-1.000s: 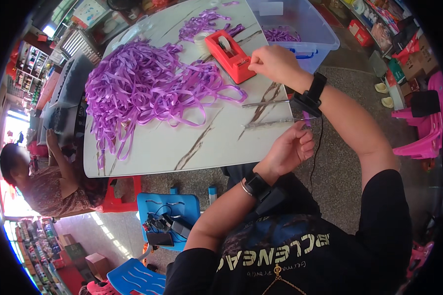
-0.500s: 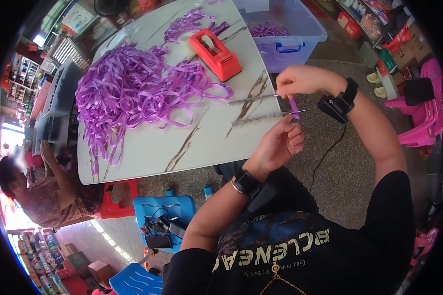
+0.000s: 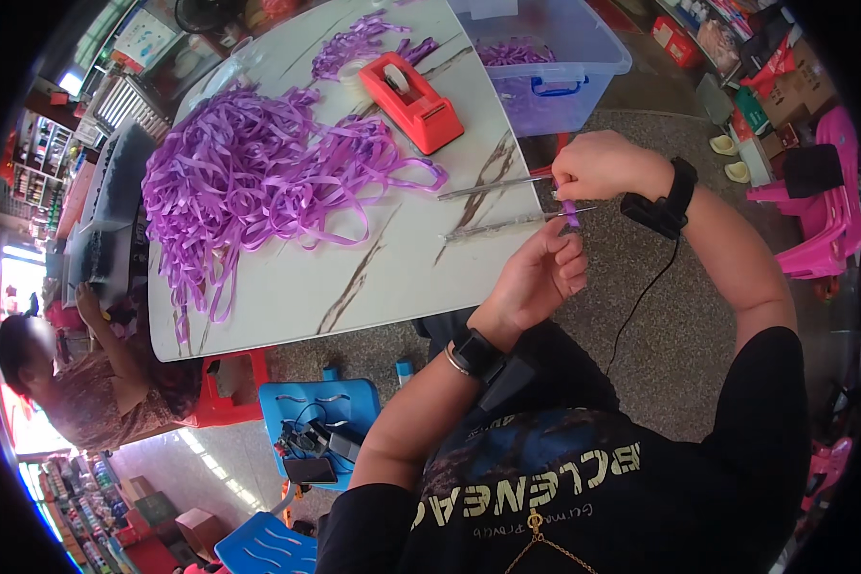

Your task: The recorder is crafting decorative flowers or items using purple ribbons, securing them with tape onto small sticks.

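Note:
Two thin metal rods stick out past the right edge of the table, the far rod (image 3: 493, 187) and the near rod (image 3: 507, 228). A short length of purple ribbon (image 3: 571, 212) runs between them near their outer ends. My right hand (image 3: 607, 165) pinches this ribbon at the far rod, its fingers bent down over it. Just below the near rod, my left hand (image 3: 542, 271) is closed with thumb and forefinger at the ribbon's lower end; its other fingers are curled. The exact grip of the fingertips is partly hidden.
A big heap of purple ribbons (image 3: 249, 177) covers the table's left part, with a smaller bunch (image 3: 359, 46) behind. A red tape dispenser (image 3: 411, 103) stands near the rods. A clear plastic bin (image 3: 569, 91) is beyond the table. Another person (image 3: 91, 383) sits at left.
My right hand has lowered and shifted slightly right, and its fingers now bend down onto the ribbon. My left hand has barely moved. The seated person's arm has moved.

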Motion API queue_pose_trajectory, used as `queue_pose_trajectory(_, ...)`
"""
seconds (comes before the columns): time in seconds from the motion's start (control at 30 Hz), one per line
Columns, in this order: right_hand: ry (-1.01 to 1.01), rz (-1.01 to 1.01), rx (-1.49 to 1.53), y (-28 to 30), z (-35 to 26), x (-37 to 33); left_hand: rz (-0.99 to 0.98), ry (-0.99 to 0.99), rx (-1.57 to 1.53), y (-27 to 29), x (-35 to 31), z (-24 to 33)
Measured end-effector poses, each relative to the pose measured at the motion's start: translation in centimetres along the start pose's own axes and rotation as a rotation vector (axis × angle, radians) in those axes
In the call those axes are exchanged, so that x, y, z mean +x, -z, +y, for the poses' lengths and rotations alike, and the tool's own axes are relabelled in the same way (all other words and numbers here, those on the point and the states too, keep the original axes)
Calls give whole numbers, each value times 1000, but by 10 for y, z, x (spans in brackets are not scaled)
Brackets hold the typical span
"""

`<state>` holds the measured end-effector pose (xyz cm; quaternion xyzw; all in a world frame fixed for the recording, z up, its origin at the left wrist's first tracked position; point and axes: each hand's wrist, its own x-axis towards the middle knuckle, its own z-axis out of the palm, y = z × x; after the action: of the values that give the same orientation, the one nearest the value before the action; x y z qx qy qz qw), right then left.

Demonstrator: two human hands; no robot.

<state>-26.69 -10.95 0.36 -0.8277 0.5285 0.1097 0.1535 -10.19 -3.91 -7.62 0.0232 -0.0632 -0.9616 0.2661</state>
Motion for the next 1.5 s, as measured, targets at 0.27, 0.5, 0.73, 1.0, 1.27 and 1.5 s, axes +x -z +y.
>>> queue_pose_trajectory(0.27,-72,-98,0,7,-1,6,19,-1,3,-1,0,0)
queue_pose_trajectory(0.5,-58,272,-154,-8,11,-5,22,-1,-8,-2,0,0)
queue_pose_trajectory(0.73,-219,469,1598,-102,53,-8,42,-6,0,-3,1,0)
queue_pose_trajectory(1.0,94,128,2451,-140,-13,16,47,-24,63,-6,-1,2)
queue_pose_trajectory(1.27,569,-10,2635,-163,-12,26,53,-20,91,-7,0,1)
queue_pose_trajectory(1.5,214,177,2499,-164,7,17,64,-19,63,-6,0,0)
